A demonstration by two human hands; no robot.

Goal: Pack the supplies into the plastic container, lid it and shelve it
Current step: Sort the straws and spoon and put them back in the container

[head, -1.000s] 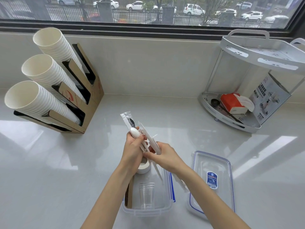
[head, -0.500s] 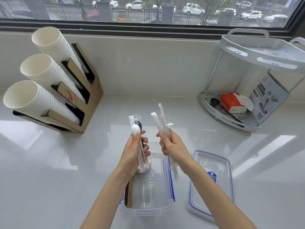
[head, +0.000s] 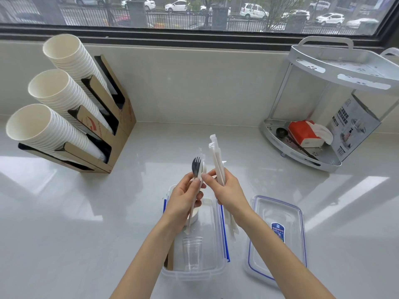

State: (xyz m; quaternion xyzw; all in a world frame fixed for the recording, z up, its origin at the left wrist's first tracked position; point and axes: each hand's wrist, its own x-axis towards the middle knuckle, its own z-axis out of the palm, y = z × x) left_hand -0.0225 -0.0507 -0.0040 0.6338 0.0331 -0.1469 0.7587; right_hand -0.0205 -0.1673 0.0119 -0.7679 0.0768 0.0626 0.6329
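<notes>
Two bundles of supplies were held above the plastic container (head: 212, 270), which sat open on the counter (head: 86, 223) just below the hands. Wrapped cutlery (head: 197, 169), a black fork with a white piece beside it, was clamped in the left hand (head: 183, 199), the fingers closed around the handles. A bunch of paper-wrapped straws (head: 217, 156) was gripped upright in the right hand (head: 228, 190), the fingers curled shut on it, with the forefinger stretched toward the cutlery and close to touching it. Inside the container a clear plastic cup (head: 192, 253) was seen lying near the front, a brown cardboard piece (head: 169, 257) stood against the left wall, and a white round object was partly hidden under the left hand. The lid (head: 278, 234) lay flat on the counter just to the right of the container, apart from it. The packing step was judged to be in hand, with lidding and shelving not yet done. The next move was judged to call for both bundles to be lowered lengthwise into the container, laid flat so that the lid could be pressed down. Farther off, stacked paper cups (head: 49, 113) were held in a cardboard rack at the left, and a two-tier corner shelf (head: 345, 67) stood at the right, its upper tier bare in view, with a red tissue pack (head: 302, 132) on its lower tier.
</notes>
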